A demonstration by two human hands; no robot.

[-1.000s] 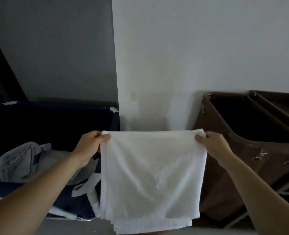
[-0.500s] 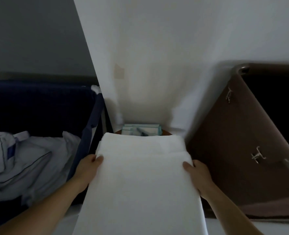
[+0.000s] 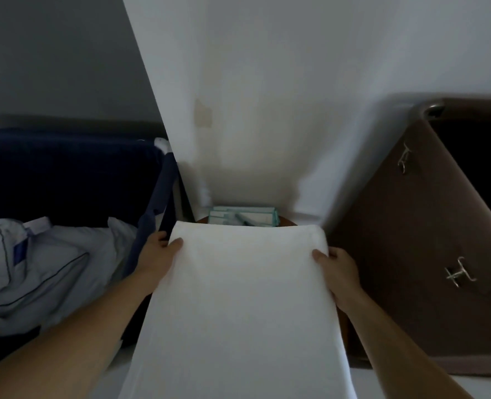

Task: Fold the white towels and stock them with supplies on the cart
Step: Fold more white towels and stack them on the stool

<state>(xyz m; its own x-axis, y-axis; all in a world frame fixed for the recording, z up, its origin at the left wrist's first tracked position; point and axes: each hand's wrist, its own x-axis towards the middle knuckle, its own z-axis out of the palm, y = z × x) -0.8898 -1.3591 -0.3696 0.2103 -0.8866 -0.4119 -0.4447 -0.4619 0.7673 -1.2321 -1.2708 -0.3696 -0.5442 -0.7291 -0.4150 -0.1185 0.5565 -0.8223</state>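
The towel [image 3: 244, 298], held up by its top corners a second before, had come down flat, its far edge just short of the teal packets [image 3: 242, 219] by the wall. The left grip [image 3: 159, 254] pinched its left edge, thumb on top; the right grip [image 3: 337, 272] pinched the right edge likewise. A navy bin [image 3: 65, 174] holding crumpled linen [image 3: 37, 269] stood to the left, a brown bag [image 3: 411, 240] to the right.

White towel [image 3: 238, 306] between left hand [image 3: 156, 257] and right hand [image 3: 339, 272], thumbs on top.
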